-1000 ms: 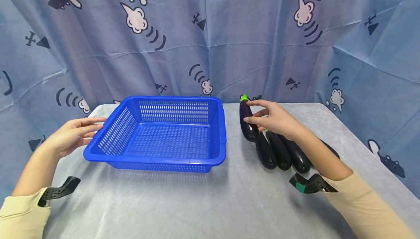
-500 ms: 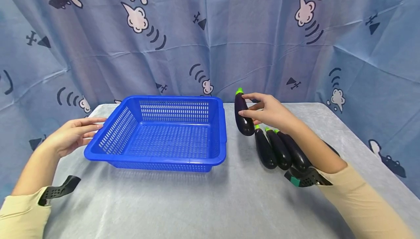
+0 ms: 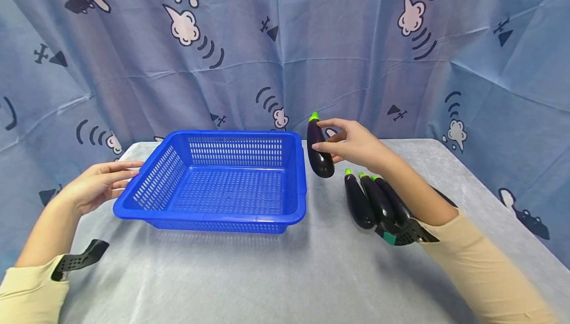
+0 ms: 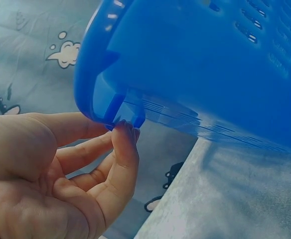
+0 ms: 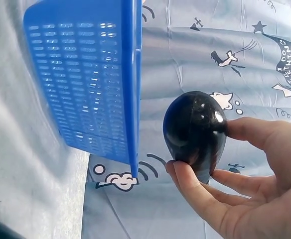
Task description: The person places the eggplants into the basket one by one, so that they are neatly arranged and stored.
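At the far left, a cream sleeve (image 3: pixel 33 292) with a black perforated bracket (image 3: pixel 80 260) at its cuff leads to the person's left hand (image 3: pixel 100 183). This hand is at the outer left side of a blue plastic basket (image 3: pixel 213 216); in the left wrist view, its fingertips and thumb pinch the overhanging rim.

The basket, rectangular and wide-mouthed, stands upright on a pale grey counter (image 3: pixel 222 284), left of centre. Its walls are slotted, and its floor is a fine grid.

Just to the right of the basket, a glossy, dark purple eggplant (image 3: pixel 317 153) is held in the air above the counter. It is tilted, with its bright green stem end up and leaning left, its rounded end down. In the right wrist view, a gap shows between it and the basket's rim.

The person's right hand (image 3: pixel 352 141) pinches this eggplant from its right side, between thumb and fingers.

Further right, three more eggplants (image 3: pixel 358 203) lie side by side on the counter, green stem ends pointing away from the person. A black bracket with a green patch (image 3: pixel 407 235) partly hides them. Beyond the forearm, part of another dark shape (image 3: pixel 442 195) shows; most of it is hidden. A second cream sleeve (image 3: pixel 481 264) enters from the lower right.

Behind everything, left to right, hangs a blue curtain (image 3: pixel 240 27) printed with planes and clouds.
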Tool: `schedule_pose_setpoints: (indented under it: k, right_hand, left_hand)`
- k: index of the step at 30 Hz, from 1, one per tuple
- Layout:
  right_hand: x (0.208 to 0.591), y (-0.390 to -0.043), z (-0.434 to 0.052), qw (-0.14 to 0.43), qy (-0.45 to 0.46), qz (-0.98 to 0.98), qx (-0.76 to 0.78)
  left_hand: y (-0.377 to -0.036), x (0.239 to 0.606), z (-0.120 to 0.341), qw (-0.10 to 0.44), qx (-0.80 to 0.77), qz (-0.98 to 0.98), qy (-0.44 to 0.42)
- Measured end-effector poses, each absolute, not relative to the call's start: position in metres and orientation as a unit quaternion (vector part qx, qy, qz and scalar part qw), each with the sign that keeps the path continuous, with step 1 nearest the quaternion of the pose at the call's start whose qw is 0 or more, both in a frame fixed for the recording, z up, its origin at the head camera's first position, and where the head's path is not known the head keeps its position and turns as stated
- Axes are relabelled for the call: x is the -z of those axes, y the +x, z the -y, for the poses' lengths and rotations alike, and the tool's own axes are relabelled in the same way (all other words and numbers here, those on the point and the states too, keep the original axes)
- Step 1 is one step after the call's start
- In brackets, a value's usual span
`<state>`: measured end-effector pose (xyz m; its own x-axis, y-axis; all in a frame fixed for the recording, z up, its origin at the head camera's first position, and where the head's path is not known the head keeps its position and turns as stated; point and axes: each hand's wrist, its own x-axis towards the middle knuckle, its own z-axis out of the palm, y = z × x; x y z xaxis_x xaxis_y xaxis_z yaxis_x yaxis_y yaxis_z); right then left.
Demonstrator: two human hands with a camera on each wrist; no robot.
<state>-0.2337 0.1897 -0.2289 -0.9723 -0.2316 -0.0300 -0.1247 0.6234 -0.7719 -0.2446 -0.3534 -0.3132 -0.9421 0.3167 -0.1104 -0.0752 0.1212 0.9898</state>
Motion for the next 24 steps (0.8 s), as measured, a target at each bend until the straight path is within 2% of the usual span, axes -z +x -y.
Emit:
schedule_pose_setpoints:
  k: [24]
  right_hand:
    - [0.217,-0.243,-0.154,0.065,-0.11,-0.893,0.432]
  left_hand:
    - [-0.245,0.314,0.354,0.15,-0.666,-0.726,0.086]
